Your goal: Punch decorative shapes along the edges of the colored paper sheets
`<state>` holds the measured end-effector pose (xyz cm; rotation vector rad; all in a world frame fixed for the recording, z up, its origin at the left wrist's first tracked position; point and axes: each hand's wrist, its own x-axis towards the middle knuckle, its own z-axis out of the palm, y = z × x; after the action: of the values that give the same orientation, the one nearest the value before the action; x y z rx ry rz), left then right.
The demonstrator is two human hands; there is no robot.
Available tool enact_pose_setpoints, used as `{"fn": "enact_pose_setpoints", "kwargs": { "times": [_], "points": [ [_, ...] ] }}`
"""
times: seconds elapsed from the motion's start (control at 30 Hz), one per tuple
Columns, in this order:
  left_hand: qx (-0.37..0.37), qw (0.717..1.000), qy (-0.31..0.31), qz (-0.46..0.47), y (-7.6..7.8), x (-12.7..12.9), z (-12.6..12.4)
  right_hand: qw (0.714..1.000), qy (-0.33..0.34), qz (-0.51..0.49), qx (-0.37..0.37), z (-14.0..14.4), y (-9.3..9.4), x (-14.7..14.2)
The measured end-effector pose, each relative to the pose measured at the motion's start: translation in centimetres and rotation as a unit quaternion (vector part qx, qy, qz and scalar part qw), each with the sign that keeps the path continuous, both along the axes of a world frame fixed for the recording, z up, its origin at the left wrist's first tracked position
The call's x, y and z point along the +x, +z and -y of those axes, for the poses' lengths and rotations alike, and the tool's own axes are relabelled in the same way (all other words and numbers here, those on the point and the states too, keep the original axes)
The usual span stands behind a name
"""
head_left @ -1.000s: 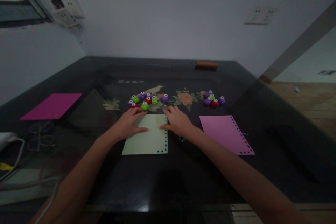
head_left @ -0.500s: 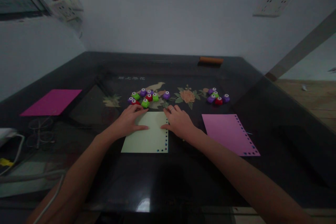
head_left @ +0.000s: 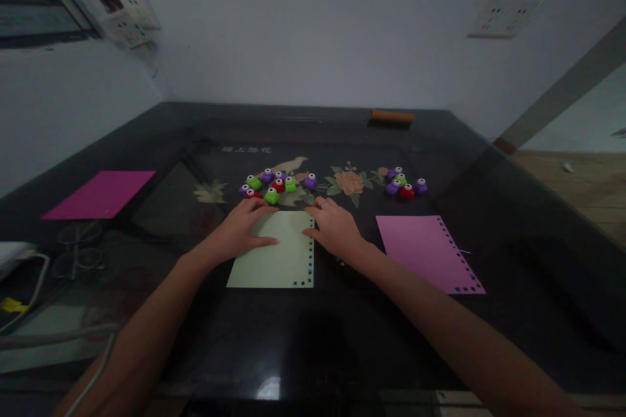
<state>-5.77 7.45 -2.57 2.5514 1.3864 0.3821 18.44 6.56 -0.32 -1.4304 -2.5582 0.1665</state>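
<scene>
A pale green sheet of paper (head_left: 288, 257) lies flat on the dark table, with small dark shapes, perhaps punched holes, down its right edge and at its lower right corner. My left hand (head_left: 247, 225) rests over its upper left part, thumb stretched inward and fingers at the top edge. On the upper right edge lies my right hand (head_left: 335, 225), a ring on one finger, thumb apart from the fingers. Just beyond my fingertips sits a cluster of small purple, red and green craft punches (head_left: 278, 185), each with an eye-like white top.
To the right lies a pink sheet (head_left: 415, 247) edged with similar small shapes; a second group of punches (head_left: 406, 191) stands behind it. A magenta sheet (head_left: 102, 194) is at the left, near a white cable (head_left: 42, 280). An orange-brown roll (head_left: 392, 116) lies at the back.
The whole view has shifted slightly, so everything appears a little lower. My hands stay at the pale green sheet, with hardly any movement.
</scene>
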Motion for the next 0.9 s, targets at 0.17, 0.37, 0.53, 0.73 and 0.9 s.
{"fn": "enact_pose_setpoints", "kwargs": {
  "times": [0.17, 0.37, 0.53, 0.73, 0.9],
  "points": [
    [0.005, 1.000, -0.008, 0.001, -0.1, -0.1, 0.0, 0.997, -0.029, -0.064, 0.012, -0.2, -0.1, 0.0],
    [0.007, 1.000, -0.009, 0.003, -0.2, 0.0, -0.1, 0.991, -0.055, -0.104, -0.063, -1.0, -1.0, 0.0],
    [0.007, 1.000, -0.007, 0.008, -0.2, 0.0, 0.0, 0.990, -0.017, -0.109, -0.088, -1.1, -1.4, -0.1],
    [-0.005, 1.000, 0.008, 0.020, 0.1, 0.1, 0.0, 0.973, -0.030, -0.176, -0.143, -0.8, -0.5, -0.3],
    [0.000, 0.995, 0.044, 0.092, 0.9, 0.2, -0.1, 0.944, -0.043, -0.261, -0.197, -1.0, -0.3, 0.0]
  ]
}}
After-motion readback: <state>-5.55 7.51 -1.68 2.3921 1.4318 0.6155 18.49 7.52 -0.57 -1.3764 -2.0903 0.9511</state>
